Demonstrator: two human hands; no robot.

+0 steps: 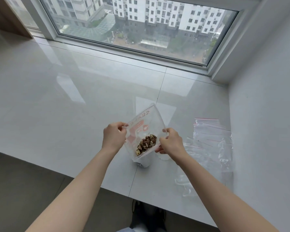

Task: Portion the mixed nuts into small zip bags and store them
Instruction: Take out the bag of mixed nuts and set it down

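Note:
A large clear bag (146, 121) with red print stands upright on the white sill (74, 101), its mouth pulled wide. Mixed nuts (146, 144) lie in its bottom. My left hand (113, 137) pinches the bag's left rim. My right hand (170, 141) pinches the right rim. Several small clear zip bags (209, 139) with red seal lines lie flat to the right of the big bag, untouched.
The sill's front edge (107, 188) runs close under my forearms, with floor below. A window (141, 27) spans the back. A white wall (266, 114) closes the right side just past the zip bags. A small white object (164, 157) sits under my right hand.

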